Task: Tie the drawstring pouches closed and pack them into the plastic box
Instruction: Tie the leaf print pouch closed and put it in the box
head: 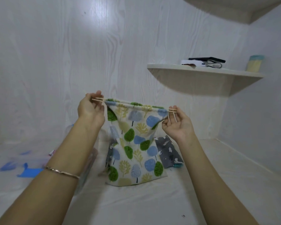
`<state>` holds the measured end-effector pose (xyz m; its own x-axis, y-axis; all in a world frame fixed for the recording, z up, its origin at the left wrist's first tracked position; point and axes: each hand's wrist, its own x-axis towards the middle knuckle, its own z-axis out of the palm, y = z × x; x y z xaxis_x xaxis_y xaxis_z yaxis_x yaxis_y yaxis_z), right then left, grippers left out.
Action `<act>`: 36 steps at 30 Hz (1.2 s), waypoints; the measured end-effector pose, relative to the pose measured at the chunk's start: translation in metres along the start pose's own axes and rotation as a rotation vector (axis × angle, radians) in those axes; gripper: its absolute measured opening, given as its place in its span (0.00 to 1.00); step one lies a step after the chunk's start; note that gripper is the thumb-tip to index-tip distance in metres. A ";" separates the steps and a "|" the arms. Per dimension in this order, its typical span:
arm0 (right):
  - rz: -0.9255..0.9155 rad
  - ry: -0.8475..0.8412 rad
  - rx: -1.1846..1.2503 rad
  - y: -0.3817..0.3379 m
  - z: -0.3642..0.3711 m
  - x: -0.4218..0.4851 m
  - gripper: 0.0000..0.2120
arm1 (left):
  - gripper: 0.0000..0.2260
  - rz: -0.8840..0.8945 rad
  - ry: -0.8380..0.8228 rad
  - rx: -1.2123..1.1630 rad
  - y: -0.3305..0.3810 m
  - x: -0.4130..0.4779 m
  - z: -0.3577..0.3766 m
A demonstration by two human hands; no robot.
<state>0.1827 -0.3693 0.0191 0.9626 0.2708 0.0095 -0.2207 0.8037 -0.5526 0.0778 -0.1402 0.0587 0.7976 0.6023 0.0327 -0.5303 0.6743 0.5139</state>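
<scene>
- Beige drawstring cords (98, 99) are being pinched by the left hand (89, 108) at the left end of the pouch mouth, with thumb and fingers curling closed around the pair.
- The right hand (177, 124) is pinching the matching cords (172, 112) at the opposite end, palm turning upward and the other fingers loosely bent.
- The tree-print pouch (133, 143) is hanging between both hands. Its mouth is stretching nearly flat and its lower edge is resting on the white surface (136, 205).
- Its woven cloth is showing green, blue and yellow trees on cream, with soft folds gathering under the cord channel.
- A grey printed pouch (168, 153) is lying just behind it on the right, partly hidden.
- The clear plastic box (89, 161) is sitting blurred behind the left forearm.
- A thin metal bangle (61, 172) is circling the left wrist.
</scene>
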 end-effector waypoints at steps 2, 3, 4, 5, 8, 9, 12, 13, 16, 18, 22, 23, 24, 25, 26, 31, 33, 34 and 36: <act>-0.061 -0.014 -0.019 0.004 -0.009 0.008 0.09 | 0.15 -0.047 -0.001 -0.113 0.004 0.011 -0.010; -0.079 -0.032 0.006 0.008 -0.014 0.012 0.11 | 0.17 -0.082 -0.012 -0.126 0.004 0.014 -0.014; -0.102 -0.050 0.017 0.012 -0.019 0.016 0.12 | 0.18 -0.109 -0.015 -0.090 0.003 0.016 -0.018; -0.139 -0.042 -0.034 0.017 -0.024 0.020 0.12 | 0.17 -0.122 -0.007 -0.016 0.003 0.018 -0.021; -0.444 0.109 -0.747 0.021 -0.053 0.033 0.12 | 0.15 -0.075 0.043 0.212 0.012 0.025 -0.035; -0.560 0.162 -0.997 0.021 -0.066 0.037 0.12 | 0.15 -0.049 0.059 0.255 0.018 0.027 -0.040; -0.656 0.253 -1.225 0.019 -0.096 0.044 0.13 | 0.16 -0.042 0.052 0.363 0.029 0.029 -0.049; -0.665 0.248 -1.251 0.020 -0.096 0.045 0.13 | 0.16 -0.061 0.022 0.407 0.028 0.026 -0.047; -0.626 0.131 -1.356 0.026 -0.066 0.042 0.16 | 0.14 -0.168 -0.166 0.612 0.015 0.007 -0.026; -0.539 -0.028 -1.472 0.033 -0.033 0.033 0.18 | 0.13 -0.326 -0.363 0.742 0.002 -0.012 -0.009; -0.280 -0.461 -1.765 0.060 0.025 0.002 0.14 | 0.12 -0.291 -0.634 0.904 -0.031 -0.042 0.018; -0.192 -0.555 -1.810 0.065 0.033 -0.005 0.15 | 0.13 -0.173 -0.633 0.975 -0.038 -0.044 0.021; -0.080 -0.614 -1.807 0.070 0.038 -0.011 0.17 | 0.14 -0.045 -0.618 1.069 -0.043 -0.044 0.023; 0.036 -0.632 -1.746 0.072 0.040 -0.014 0.16 | 0.14 0.078 -0.598 1.176 -0.046 -0.042 0.023; 0.117 -0.619 -1.653 0.072 0.040 -0.017 0.13 | 0.14 0.188 -0.580 1.281 -0.047 -0.038 0.021; 0.004 -0.525 -1.382 0.057 0.029 -0.026 0.09 | 0.19 0.339 -0.625 1.605 -0.055 -0.019 -0.002; -0.057 -0.519 -1.337 0.052 0.030 -0.033 0.09 | 0.22 0.335 -0.662 1.629 -0.063 -0.017 -0.011; -0.075 -0.517 -1.343 0.051 0.030 -0.037 0.09 | 0.22 0.356 -0.660 1.635 -0.067 -0.017 -0.015; -0.092 -0.525 -1.384 0.051 0.029 -0.041 0.07 | 0.21 0.430 -0.627 1.652 -0.073 -0.016 -0.019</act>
<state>0.1278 -0.3241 0.0143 0.7322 0.6465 0.2142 0.4483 -0.2207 -0.8662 0.0988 -0.1911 0.0043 0.8821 0.1056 0.4591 -0.2187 -0.7714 0.5976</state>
